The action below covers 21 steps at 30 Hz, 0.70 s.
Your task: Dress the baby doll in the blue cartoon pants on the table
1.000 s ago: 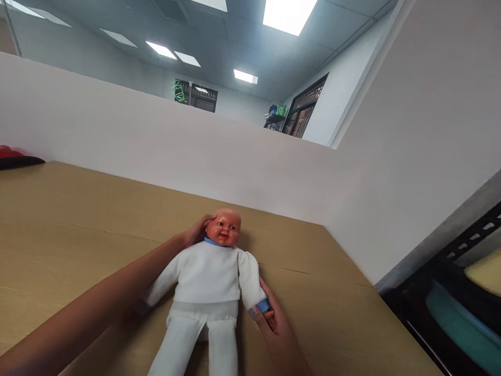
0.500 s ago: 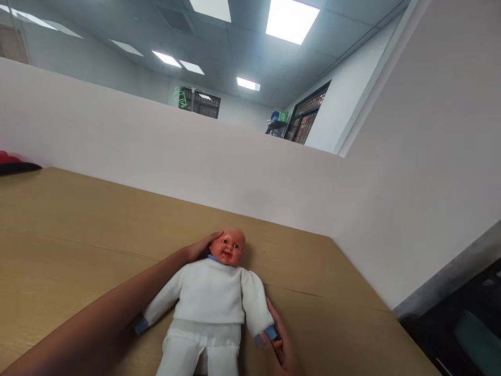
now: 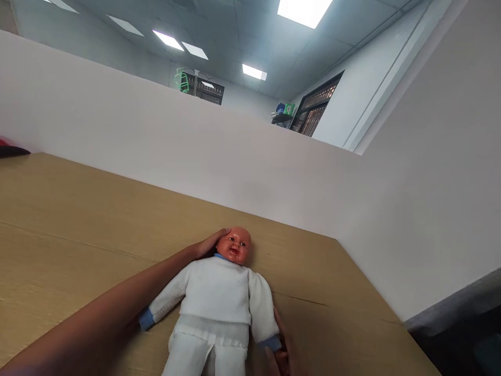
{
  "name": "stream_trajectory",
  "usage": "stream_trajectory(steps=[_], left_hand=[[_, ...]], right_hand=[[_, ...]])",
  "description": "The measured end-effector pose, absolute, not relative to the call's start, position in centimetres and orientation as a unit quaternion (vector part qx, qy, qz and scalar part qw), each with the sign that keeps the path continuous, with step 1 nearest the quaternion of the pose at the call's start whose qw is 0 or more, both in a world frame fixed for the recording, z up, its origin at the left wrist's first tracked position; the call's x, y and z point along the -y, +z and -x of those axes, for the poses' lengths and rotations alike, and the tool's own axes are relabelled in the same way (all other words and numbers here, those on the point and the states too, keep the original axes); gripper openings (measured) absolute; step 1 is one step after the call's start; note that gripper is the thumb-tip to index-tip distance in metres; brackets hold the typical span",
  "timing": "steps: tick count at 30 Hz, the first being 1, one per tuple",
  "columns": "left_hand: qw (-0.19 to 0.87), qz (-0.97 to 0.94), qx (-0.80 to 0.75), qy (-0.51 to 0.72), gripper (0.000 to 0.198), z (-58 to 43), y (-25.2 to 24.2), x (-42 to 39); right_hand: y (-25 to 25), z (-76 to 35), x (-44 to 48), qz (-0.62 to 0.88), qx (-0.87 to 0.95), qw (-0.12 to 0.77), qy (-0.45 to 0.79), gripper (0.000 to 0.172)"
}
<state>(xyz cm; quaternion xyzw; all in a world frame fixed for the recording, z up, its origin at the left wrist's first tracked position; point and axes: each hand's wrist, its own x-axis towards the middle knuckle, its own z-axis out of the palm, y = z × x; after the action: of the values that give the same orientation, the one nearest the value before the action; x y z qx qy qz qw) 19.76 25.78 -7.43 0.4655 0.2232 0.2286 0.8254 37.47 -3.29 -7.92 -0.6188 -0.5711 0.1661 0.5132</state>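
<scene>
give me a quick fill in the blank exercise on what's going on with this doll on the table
1. The doll lies on the table with its face turned ____.
2. The left hand cups the side of the doll's ____.
3. The right hand is at the end of the doll's sleeve, by a cuff that is ____ in colour.

Missing words: up; head; blue

Doll (image 3: pixel 219 292): legs cut off by the 6 o'clock edge. Right hand (image 3: pixel 280 358): mostly out of frame at 5 o'clock, grip unreadable. Left hand (image 3: pixel 209 243): fingers hidden behind the doll's head. Red-and-black object (image 3: pixel 10 150) at 9 o'clock: cropped, unidentifiable.
</scene>
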Motion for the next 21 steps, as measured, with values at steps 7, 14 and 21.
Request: stream_trajectory(steps=[7, 14, 21], left_hand=[[0.817, -0.483, -0.223, 0.223, 0.08, -20.2, -7.8, -26.2], [0.81, -0.489, -0.243, 0.216, 0.073, -20.1, -7.9, -26.1], [0.804, -0.485, -0.255, 0.23, 0.08, -20.2, -7.4, -25.5]], right_hand=[[-8.2, -37.3, 2.1, 0.61, 0.581, 0.511, 0.171, 0.043], [-9.7, -38.3, 3.8, 0.639, 0.552, 0.51, 0.162, 0.039], [-11.7, -39.1, 3.5, 0.657, 0.529, 0.513, 0.157, 0.041]])
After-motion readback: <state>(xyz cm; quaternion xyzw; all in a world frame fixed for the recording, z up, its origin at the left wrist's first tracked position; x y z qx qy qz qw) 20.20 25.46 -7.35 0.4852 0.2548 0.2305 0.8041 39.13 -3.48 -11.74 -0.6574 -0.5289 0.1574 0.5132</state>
